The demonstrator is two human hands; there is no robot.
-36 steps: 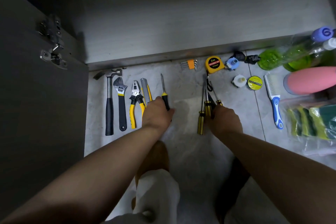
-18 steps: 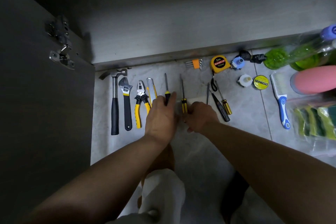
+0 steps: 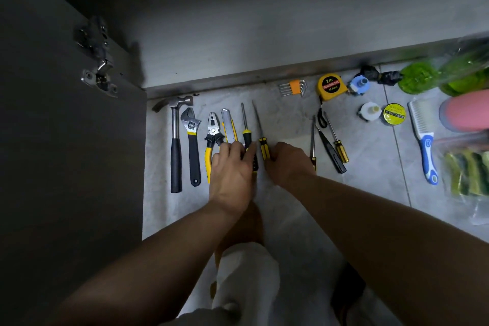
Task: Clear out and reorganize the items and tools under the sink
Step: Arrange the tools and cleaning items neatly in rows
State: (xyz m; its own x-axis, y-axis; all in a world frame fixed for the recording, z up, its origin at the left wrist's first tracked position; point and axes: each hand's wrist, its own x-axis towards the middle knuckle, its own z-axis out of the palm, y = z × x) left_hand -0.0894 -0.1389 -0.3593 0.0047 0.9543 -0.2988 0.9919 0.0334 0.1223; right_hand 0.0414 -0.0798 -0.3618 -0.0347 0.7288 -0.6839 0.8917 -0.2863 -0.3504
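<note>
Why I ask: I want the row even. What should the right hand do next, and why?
Probably pivot the yellow-handled screwdriver so its tip swings right. The right hand holds its grip, and its shaft leans toward the black-handled screwdriver beside it, which lies straight in the row.

Side by side — left hand [image 3: 232, 168] on black screwdriver [image 3: 246, 137], right hand [image 3: 289, 164] holding yellow screwdriver [image 3: 264, 147].

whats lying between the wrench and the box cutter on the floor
In the head view, the yellow-handled pliers lie between the adjustable wrench and the box cutter.
</note>
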